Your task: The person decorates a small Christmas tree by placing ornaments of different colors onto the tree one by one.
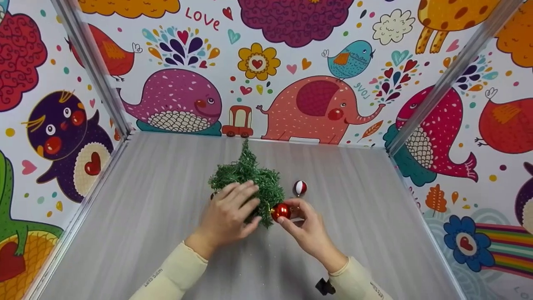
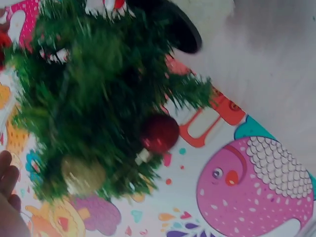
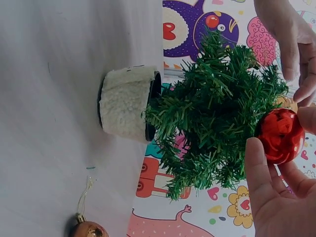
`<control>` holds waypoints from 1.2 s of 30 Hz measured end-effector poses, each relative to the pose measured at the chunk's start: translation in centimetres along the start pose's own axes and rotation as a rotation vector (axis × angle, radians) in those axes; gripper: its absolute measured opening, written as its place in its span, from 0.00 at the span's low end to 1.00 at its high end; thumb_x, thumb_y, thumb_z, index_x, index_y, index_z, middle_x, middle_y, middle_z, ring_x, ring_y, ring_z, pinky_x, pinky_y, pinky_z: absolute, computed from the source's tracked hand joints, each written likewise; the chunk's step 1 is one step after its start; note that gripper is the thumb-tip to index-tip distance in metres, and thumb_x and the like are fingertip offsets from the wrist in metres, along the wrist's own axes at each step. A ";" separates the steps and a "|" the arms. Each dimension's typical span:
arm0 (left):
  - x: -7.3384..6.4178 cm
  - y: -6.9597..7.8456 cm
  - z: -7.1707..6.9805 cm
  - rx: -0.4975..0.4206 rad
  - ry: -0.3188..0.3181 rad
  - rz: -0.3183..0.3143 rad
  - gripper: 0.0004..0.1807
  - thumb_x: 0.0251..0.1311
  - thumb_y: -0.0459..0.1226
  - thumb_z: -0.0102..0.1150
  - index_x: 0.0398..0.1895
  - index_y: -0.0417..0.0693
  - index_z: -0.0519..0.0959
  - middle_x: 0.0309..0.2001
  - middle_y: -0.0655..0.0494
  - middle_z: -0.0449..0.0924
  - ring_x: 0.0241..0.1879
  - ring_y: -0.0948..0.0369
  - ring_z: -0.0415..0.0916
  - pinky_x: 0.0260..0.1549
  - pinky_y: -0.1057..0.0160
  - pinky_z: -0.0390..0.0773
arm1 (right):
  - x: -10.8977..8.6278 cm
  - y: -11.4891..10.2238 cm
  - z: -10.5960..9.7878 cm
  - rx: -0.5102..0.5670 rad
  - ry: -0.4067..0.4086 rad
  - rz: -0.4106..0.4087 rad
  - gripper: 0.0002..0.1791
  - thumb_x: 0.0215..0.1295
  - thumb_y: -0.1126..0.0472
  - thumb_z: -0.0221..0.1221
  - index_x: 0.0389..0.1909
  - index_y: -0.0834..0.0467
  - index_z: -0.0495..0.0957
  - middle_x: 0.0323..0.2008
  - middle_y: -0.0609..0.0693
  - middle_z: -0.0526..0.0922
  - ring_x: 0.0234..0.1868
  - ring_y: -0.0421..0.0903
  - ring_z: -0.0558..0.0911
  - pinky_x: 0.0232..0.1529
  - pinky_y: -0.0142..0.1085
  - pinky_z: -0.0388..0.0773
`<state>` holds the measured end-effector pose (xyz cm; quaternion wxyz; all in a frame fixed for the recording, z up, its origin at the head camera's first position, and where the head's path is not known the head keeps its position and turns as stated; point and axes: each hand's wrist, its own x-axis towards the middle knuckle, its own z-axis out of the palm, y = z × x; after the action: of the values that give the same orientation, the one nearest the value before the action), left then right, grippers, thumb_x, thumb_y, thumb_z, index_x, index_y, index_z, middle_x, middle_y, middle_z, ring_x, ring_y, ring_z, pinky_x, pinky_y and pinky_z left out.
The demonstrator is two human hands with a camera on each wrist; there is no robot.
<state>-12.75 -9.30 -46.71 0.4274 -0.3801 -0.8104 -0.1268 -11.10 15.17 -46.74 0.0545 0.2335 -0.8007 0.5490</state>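
The red bauble [image 1: 281, 213] is pinched between the thumb and fingers of the right hand [image 1: 310, 229], just beside the right edge of the artificial tree [image 1: 245, 168]; whether the branches are touched cannot be told. The bauble is judged to be light, rigid and smooth, hence liable to slip and possibly fragile. It should be held at its widest part, thumb opposed to fingers, with light pressure, and the gold-coloured fitting on its tree-facing side should be left uncovered. To the left of the grip, the tree is carried by a white, fleecy-looking pot [image 3: 126, 103]; its branches are judged to be soft and springy. Farther left, the left hand [image 1: 231, 214] is placed at the tree's near side, fingers loosely extended, with no object seen grasped. Beyond the grip, a red-and-white ball [image 1: 300, 188] is located on the grey table [image 1: 362, 221].
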 end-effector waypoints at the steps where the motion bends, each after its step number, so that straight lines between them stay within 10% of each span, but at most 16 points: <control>1: 0.0 0.2 0.2 -0.005 0.003 0.010 0.20 0.47 0.49 0.72 0.38 0.46 0.84 0.53 0.46 0.81 0.59 0.50 0.76 0.59 0.49 0.71 | 0.0 0.5 0.1 0.006 0.000 -0.006 0.21 0.61 0.68 0.67 0.55 0.67 0.75 0.42 0.55 0.81 0.35 0.52 0.83 0.35 0.41 0.85; 36: -0.3 2.8 1.4 -0.142 -0.024 -0.071 0.02 0.48 0.37 0.71 0.27 0.51 0.87 0.26 0.61 0.80 0.29 0.60 0.76 0.43 0.58 0.76 | -2.1 2.2 1.5 0.026 -0.130 0.071 0.15 0.66 0.70 0.59 0.53 0.66 0.76 0.42 0.56 0.84 0.38 0.53 0.83 0.32 0.40 0.83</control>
<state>-11.43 -6.85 -48.11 0.3850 -0.3818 -0.8174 -0.1944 -9.93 15.10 -49.98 -0.0201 0.2411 -0.8030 0.5446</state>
